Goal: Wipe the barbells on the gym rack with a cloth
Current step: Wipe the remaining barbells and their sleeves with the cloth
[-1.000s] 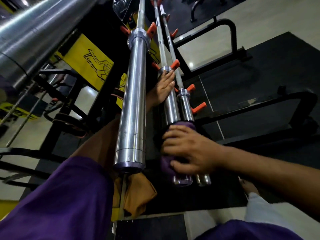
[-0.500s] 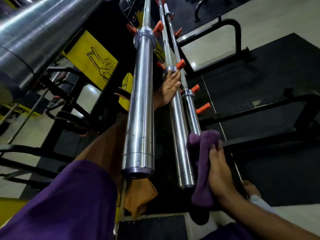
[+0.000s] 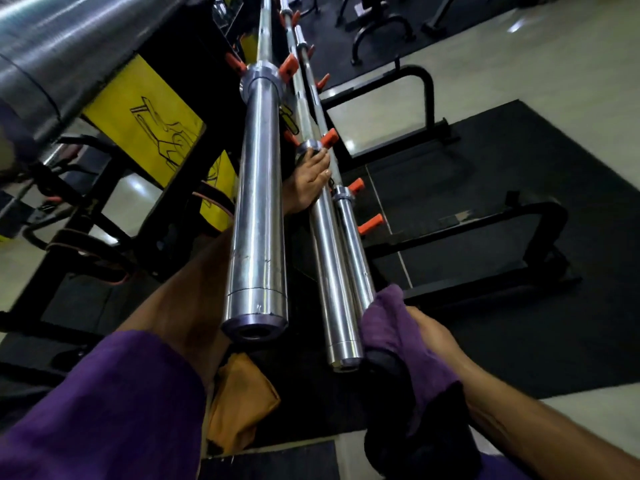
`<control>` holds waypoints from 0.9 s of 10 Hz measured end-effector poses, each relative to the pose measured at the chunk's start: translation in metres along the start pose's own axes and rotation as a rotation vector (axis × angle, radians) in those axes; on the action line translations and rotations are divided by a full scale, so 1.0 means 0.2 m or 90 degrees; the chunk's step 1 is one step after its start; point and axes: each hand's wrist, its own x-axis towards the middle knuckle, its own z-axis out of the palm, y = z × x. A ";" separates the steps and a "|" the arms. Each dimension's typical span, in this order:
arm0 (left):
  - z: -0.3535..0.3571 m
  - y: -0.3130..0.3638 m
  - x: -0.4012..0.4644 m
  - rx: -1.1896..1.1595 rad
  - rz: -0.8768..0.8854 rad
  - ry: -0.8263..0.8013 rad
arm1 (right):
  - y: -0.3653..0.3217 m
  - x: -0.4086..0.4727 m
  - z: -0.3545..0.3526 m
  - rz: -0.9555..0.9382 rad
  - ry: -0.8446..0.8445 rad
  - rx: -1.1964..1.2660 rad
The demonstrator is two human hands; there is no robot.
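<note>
Head view: three chrome barbells are seen lying side by side on orange pegs [image 3: 329, 137] of a black gym rack [image 3: 194, 140], sleeves pointing toward the camera. The thickest barbell sleeve [image 3: 258, 216] lies at the left, the middle barbell sleeve [image 3: 332, 271] beside it, and the thinnest barbell sleeve [image 3: 355, 251] at the right.

A purple cloth [image 3: 398, 327] is wrapped over the near end of the thinnest sleeve and is gripped by the right hand [image 3: 429, 337], whose fingers are curled around the cloth. The end of that sleeve is hidden under the cloth.

The left hand [image 3: 310, 183] is reached in between the thickest and middle sleeves; its straight fingers are laid on the middle sleeve just below its collar [image 3: 309, 146], with no grasp formed.

An orange cloth [image 3: 239, 403] is seen hanging below the near end of the thickest sleeve. A yellow panel [image 3: 138, 112] is fixed at the rack's left side. Black floor matting [image 3: 519, 202] is visible beyond the rack's right side.
</note>
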 end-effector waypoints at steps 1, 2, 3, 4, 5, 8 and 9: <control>-0.07 0.09 -0.01 0.026 -0.057 0.004 | -0.06 -0.04 -0.16 -0.026 0.068 0.088; -0.08 0.36 -0.05 -0.011 -0.075 0.005 | -0.33 -0.13 -0.28 -0.072 0.020 0.303; -0.02 0.65 -0.09 -0.157 -0.041 -0.123 | -0.45 -0.11 -0.39 -0.155 0.007 0.355; 0.08 0.93 -0.09 -0.254 -0.047 -0.273 | -0.57 -0.11 -0.52 -0.207 -0.068 0.407; 0.23 1.17 -0.05 -0.274 0.023 -0.263 | -0.67 -0.06 -0.80 -0.166 -0.067 0.288; 0.69 1.78 0.59 -0.375 0.029 -0.174 | -0.85 -0.01 -1.82 -0.242 0.139 0.031; 0.76 1.94 0.80 -0.376 0.050 -0.166 | -0.92 0.01 -2.08 -0.315 0.234 -0.107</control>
